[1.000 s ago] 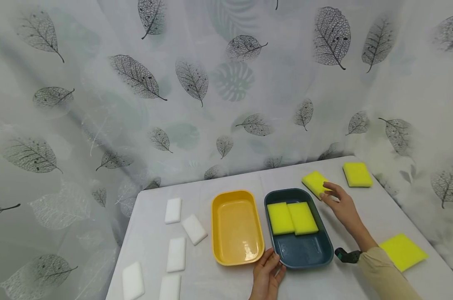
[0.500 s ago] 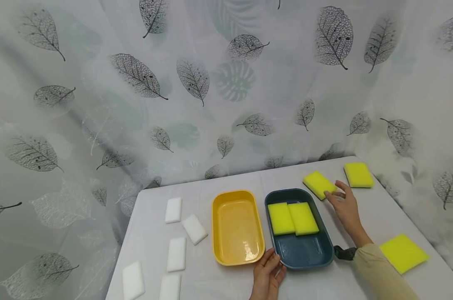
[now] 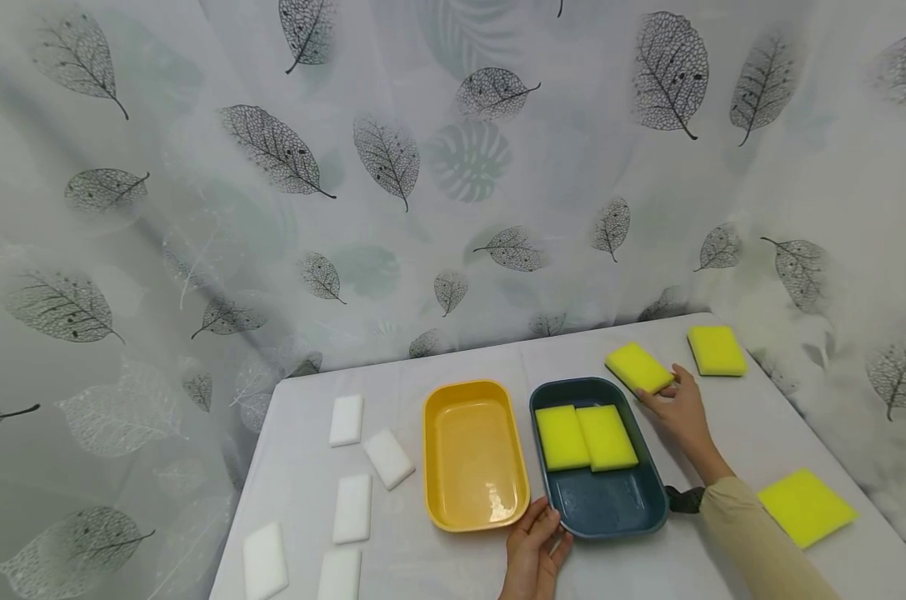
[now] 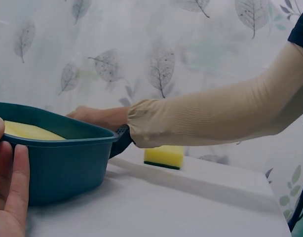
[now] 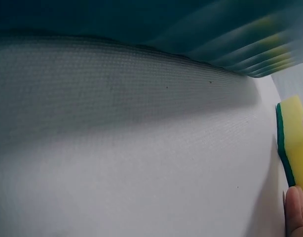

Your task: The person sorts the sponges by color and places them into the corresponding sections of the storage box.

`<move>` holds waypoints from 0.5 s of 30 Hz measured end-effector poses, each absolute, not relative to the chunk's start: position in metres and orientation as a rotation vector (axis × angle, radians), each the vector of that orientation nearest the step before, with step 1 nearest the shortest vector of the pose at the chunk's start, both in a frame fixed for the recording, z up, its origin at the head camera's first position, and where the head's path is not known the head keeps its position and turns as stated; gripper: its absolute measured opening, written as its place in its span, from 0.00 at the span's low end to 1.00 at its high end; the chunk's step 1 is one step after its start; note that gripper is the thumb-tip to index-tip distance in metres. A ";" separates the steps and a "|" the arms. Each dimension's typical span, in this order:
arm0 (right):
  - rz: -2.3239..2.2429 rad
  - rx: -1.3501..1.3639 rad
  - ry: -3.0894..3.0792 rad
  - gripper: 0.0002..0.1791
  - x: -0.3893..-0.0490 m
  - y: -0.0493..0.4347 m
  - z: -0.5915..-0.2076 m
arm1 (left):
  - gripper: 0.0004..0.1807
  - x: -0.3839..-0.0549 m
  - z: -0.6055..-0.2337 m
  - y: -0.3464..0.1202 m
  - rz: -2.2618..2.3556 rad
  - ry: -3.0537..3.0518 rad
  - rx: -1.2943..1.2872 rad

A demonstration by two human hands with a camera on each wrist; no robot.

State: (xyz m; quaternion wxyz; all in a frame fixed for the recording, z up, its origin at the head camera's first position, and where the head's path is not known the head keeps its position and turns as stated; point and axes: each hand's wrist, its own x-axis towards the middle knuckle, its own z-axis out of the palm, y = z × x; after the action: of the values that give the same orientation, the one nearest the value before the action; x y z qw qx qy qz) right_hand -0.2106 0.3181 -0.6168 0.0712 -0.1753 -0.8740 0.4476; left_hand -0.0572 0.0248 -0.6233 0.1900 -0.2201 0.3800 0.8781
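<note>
My right hand (image 3: 681,408) pinches the near right corner of a yellow sponge (image 3: 638,367) behind the blue tub. The right wrist view shows my thumb (image 5: 293,210) at the edge of that sponge, which has a green scouring layer on one face. Two more yellow sponges (image 3: 607,437) lie side by side in the dark blue tub (image 3: 598,508). My left hand (image 3: 531,550) rests at the tub's near left corner; in the left wrist view its straight fingers (image 4: 19,173) lie against the outer wall, one fingertip at the rim.
An orange-yellow tub (image 3: 475,458) stands left of the blue one. Several white sponges (image 3: 352,508) lie farther left on the table. Yellow sponges also lie at the back right corner (image 3: 717,350) and near the right edge (image 3: 807,507). A leaf-patterned curtain (image 3: 453,208) hangs behind.
My right hand has moved from above the far sponge to its near right corner and now grips it there. The left hand has stayed at the blue tub.
</note>
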 end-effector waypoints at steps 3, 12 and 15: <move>1.299 -0.512 -2.634 0.54 -0.213 0.318 -0.619 | 0.11 -0.057 -0.624 0.025 2.468 1.068 -0.617; 1.233 -0.430 -2.634 0.52 -0.216 0.319 -0.623 | 0.12 -0.057 -0.623 0.025 2.471 1.076 -0.604; 1.232 -0.417 -2.634 0.50 -0.216 0.319 -0.623 | 0.12 -0.058 -0.623 0.025 2.469 1.072 -0.602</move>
State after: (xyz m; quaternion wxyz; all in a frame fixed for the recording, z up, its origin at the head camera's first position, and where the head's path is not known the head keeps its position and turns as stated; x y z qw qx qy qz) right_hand -0.2164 0.3186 -0.6229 0.1018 -0.1410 -0.8920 0.4172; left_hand -0.0575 0.0246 -0.6226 0.1907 -0.2142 0.3817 0.8787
